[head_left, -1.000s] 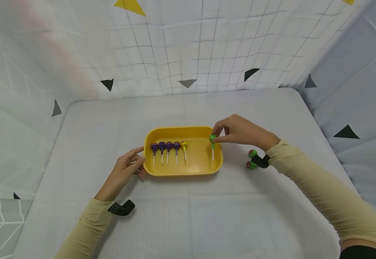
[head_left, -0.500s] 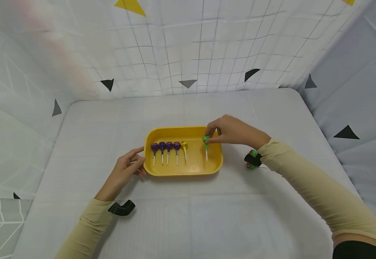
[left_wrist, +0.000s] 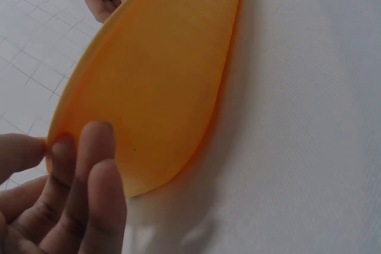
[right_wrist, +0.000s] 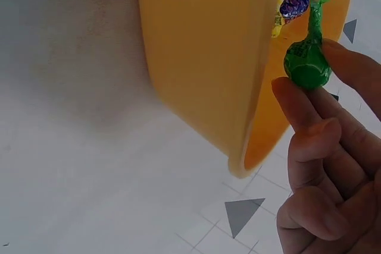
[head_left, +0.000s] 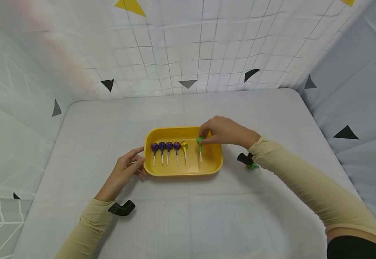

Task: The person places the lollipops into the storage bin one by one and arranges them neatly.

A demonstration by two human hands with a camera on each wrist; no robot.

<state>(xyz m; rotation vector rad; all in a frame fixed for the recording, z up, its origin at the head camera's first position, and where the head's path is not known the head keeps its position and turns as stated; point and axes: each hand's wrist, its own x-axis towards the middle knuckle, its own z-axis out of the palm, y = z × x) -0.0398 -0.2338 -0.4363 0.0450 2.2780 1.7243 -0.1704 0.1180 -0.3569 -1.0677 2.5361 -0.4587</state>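
Note:
My right hand (head_left: 228,131) pinches a green-wrapped lollipop (right_wrist: 308,66) by its round head, between thumb and fingertips. Its white stick points toward me, over the right half of a yellow tray (head_left: 192,169). Inside the tray's left half, several purple lollipops (head_left: 169,145) lie side by side in a row, sticks toward me. A yellow lollipop (head_left: 184,145) ends that row on the right, with a gap between it and the green one. At the tray's left end my left hand (head_left: 126,167) grips the rim, thumb and fingers on either side of the wall in the left wrist view.
On the white table (head_left: 188,223), right of the tray, a green and red lollipop (head_left: 254,166) shows partly under the right wrist's black camera mount (head_left: 245,158). White sheeting with grid lines and dark triangles hangs behind the table (head_left: 188,54).
My right hand has carried the green lollipop leftward, from the tray's right end toward the yellow lollipop. The wrist mount now covers more of the lollipops on the table. My left hand stays put.

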